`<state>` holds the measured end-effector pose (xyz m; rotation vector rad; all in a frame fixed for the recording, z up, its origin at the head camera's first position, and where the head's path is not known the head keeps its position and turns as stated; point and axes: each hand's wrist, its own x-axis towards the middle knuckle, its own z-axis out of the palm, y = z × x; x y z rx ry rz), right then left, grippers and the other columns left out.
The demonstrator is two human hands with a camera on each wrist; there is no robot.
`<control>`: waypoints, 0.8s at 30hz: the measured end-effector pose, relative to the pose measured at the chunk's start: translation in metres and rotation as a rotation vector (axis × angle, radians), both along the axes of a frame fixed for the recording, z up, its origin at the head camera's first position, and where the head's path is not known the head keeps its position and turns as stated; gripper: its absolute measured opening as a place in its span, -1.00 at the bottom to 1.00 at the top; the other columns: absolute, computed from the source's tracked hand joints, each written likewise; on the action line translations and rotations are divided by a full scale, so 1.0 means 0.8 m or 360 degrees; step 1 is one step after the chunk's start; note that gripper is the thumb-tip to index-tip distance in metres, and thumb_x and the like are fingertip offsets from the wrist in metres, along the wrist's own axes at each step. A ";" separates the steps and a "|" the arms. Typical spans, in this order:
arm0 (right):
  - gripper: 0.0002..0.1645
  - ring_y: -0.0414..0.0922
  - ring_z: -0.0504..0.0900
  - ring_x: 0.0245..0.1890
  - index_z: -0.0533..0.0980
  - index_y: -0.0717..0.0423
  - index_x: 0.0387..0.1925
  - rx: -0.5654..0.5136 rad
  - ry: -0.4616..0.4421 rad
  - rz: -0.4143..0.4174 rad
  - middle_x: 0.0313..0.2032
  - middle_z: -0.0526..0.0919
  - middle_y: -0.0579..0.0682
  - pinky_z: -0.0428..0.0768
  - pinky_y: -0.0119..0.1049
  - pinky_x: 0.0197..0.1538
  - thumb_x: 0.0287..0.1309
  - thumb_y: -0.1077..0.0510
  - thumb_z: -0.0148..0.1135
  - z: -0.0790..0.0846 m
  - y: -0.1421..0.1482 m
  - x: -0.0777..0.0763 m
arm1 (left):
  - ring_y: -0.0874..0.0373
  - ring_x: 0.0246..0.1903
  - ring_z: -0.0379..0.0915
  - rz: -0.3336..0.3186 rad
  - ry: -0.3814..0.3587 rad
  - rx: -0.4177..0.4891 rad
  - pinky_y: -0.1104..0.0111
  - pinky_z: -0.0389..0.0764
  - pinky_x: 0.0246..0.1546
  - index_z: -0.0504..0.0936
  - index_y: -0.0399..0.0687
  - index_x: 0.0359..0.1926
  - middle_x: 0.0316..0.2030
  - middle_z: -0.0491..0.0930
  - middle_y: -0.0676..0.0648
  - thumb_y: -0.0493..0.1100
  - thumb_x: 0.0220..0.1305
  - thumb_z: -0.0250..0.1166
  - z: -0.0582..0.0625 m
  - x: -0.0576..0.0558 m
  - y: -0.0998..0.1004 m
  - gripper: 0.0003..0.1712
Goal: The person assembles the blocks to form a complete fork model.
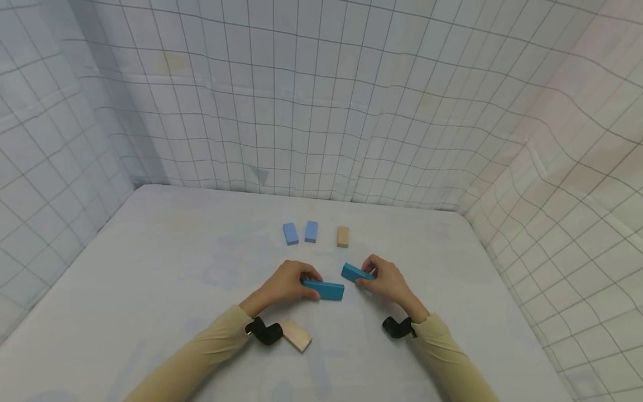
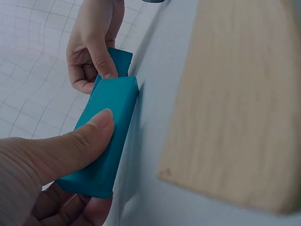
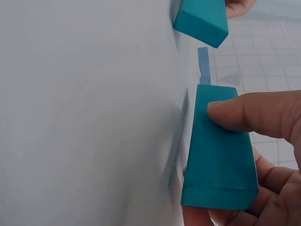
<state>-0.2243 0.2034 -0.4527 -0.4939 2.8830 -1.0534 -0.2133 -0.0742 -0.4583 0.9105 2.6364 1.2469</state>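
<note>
Two teal rectangular blocks are held near the middle of the table. My left hand [image 1: 288, 282] pinches the nearer left teal block [image 1: 327, 290] between thumb and fingers, with the thumb across its broad face in the left wrist view. My right hand [image 1: 384, 276] pinches the other teal block [image 1: 354, 272], thumb on one face and fingers behind it. In the right wrist view, a gap shows between the right block [image 3: 218, 155] and the left block [image 3: 201, 21]. Both blocks stand on edge close to the tabletop; whether they touch it, I cannot tell.
Farther back on the table [image 1: 201, 240] lie two light-blue blocks [image 1: 291, 234] and a tan wooden block [image 1: 343, 237]. A pale wooden block [image 1: 297, 335] lies beside the left wrist's black camera [image 1: 268, 333]. White grid-patterned curtains [image 1: 311, 100] surround the back and sides.
</note>
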 end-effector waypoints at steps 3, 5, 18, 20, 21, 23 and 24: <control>-0.71 -0.20 0.51 -0.42 0.49 0.05 -0.34 -0.0052 0.0010 0.0011 -0.34 0.59 -0.11 0.46 -0.26 -0.37 -0.06 0.17 0.47 0.000 0.000 0.001 | 0.29 -0.37 0.47 0.0038 0.0014 0.0011 0.36 0.47 -0.32 0.73 0.02 -0.21 -0.31 0.66 0.13 -0.02 -0.07 0.54 0.000 0.000 -0.007 -0.65; -0.71 -0.20 0.52 -0.42 0.49 0.05 -0.34 -0.0082 0.0008 0.0007 -0.34 0.59 -0.11 0.47 -0.26 -0.36 -0.06 0.18 0.48 0.001 -0.001 0.003 | 0.31 -0.38 0.45 0.0073 0.0003 0.0016 0.37 0.47 -0.32 0.73 0.04 -0.21 -0.31 0.65 0.14 0.00 -0.07 0.54 0.001 0.000 -0.011 -0.64; -0.69 -0.14 0.53 -0.35 0.52 0.12 -0.25 -0.0359 -0.0150 -0.0013 -0.30 0.61 -0.05 0.50 -0.26 -0.28 -0.02 0.22 0.46 0.006 -0.010 0.013 | 0.21 -0.43 0.46 0.0303 -0.0166 0.0143 0.31 0.50 -0.40 0.74 0.04 -0.17 -0.25 0.64 0.05 0.06 -0.05 0.52 0.012 -0.003 -0.036 -0.60; -0.67 -0.13 0.53 -0.35 0.53 0.13 -0.19 -0.0389 -0.0160 0.0003 -0.30 0.61 -0.04 0.50 -0.29 -0.28 -0.01 0.21 0.45 0.006 -0.011 0.014 | 0.19 -0.43 0.47 0.0331 -0.0188 0.0166 0.30 0.50 -0.41 0.74 0.03 -0.16 -0.23 0.64 0.04 0.06 -0.04 0.51 0.013 -0.005 -0.039 -0.60; -0.66 -0.13 0.53 -0.35 0.53 0.13 -0.17 -0.0399 -0.0162 0.0016 -0.30 0.60 -0.04 0.50 -0.30 -0.28 0.01 0.21 0.45 0.006 -0.012 0.015 | 0.18 -0.44 0.46 0.0344 -0.0192 0.0174 0.29 0.50 -0.42 0.74 0.03 -0.15 -0.23 0.64 0.03 0.05 -0.03 0.51 0.014 -0.006 -0.041 -0.60; -0.64 -0.12 0.54 -0.35 0.53 0.13 -0.12 -0.0418 -0.0171 0.0042 -0.31 0.60 -0.04 0.50 -0.31 -0.29 0.03 0.20 0.43 0.006 -0.013 0.017 | 0.17 -0.45 0.47 0.0356 -0.0206 0.0187 0.28 0.49 -0.44 0.74 0.01 -0.14 -0.21 0.64 0.01 0.05 -0.01 0.50 0.015 -0.008 -0.043 -0.60; -0.63 -0.12 0.54 -0.35 0.52 0.13 -0.09 -0.0423 -0.0176 0.0054 -0.32 0.59 -0.04 0.51 -0.32 -0.29 0.04 0.20 0.42 0.006 -0.013 0.018 | 0.17 -0.45 0.47 0.0363 -0.0212 0.0190 0.28 0.49 -0.45 0.74 0.01 -0.13 -0.21 0.64 0.01 0.04 0.00 0.49 0.015 -0.010 -0.044 -0.61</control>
